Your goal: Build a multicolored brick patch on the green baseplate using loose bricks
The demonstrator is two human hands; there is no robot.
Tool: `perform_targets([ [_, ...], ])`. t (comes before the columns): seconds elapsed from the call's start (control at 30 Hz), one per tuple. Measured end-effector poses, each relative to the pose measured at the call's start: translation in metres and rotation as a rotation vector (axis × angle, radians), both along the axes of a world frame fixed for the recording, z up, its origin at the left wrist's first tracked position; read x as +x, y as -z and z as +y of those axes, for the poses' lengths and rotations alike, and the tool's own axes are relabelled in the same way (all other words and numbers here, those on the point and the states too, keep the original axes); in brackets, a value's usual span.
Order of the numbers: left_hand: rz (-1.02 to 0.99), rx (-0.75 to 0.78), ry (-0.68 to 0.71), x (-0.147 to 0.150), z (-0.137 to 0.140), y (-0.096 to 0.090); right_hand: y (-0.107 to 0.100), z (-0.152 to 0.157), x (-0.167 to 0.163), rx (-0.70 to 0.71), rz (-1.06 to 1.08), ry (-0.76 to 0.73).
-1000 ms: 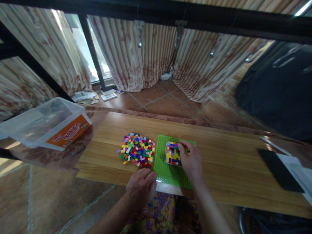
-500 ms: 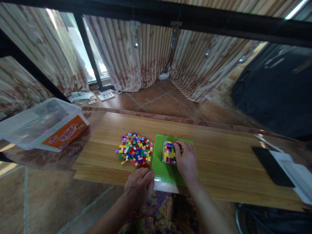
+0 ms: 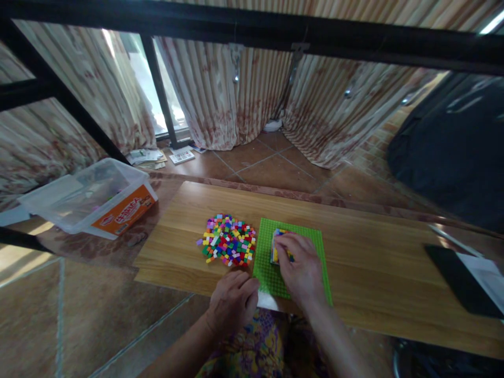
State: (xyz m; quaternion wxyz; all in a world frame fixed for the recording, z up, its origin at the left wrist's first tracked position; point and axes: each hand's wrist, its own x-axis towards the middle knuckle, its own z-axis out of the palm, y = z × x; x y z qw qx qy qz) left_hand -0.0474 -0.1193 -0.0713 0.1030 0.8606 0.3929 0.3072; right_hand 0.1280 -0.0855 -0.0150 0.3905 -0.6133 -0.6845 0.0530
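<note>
A green studded baseplate (image 3: 265, 281) lies on the wooden table, bearing a low block of multicoloured toy bricks (image 3: 274, 255). My right hand (image 3: 301, 265) is over this block, its thumb and fingers drawn together at the top and hiding most of it. Whether a loose brick is between the fingertips cannot be seen. To the left of the baseplate is a spread pile of small coloured bricks (image 3: 228, 240). My left hand (image 3: 233, 299) rests at the table's near edge just below the pile, fingers curled into a loose fist, with nothing visible in it.
The long wooden table (image 3: 374, 262) carries a black flat item (image 3: 459, 281) and white papers (image 3: 482, 273) at its right end. On the floor at left stands a clear plastic bin (image 3: 74, 210) with an orange label. Papers (image 3: 145, 156) lie by the curtains (image 3: 252, 100).
My right hand has moved left across the brick block and now covers more of it. My left hand stays by the table edge. The whole view has shifted slightly.
</note>
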Motion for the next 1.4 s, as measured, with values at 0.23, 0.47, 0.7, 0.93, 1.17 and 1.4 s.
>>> perform_targets([
  [0.23, -0.073, 0.011, 0.076, -0.002, -0.001, 0.003, 0.0, 0.009, -0.047, -0.31, -0.228, -0.22],
  [0.47, -0.113, 0.044, 0.076, -0.001, 0.0, 0.007, 0.011, 0.029, -0.065, -0.448, -0.398, -0.249],
  [0.7, -0.084, 0.034, 0.079, -0.002, 0.0, 0.006, 0.016, 0.03, -0.066, -0.388, -0.308, -0.224],
  [0.93, -0.019, -0.009, 0.057, -0.001, 0.0, 0.003, -0.008, 0.005, -0.045, -0.271, 0.152, -0.171],
  [1.17, 0.031, -0.005, 0.03, -0.001, -0.001, -0.005, -0.004, -0.008, 0.014, -0.195, 0.325, 0.072],
  [1.4, 0.0, -0.002, 0.023, 0.0, -0.001, -0.007, 0.007, -0.007, 0.036, -0.18, 0.168, 0.184],
])
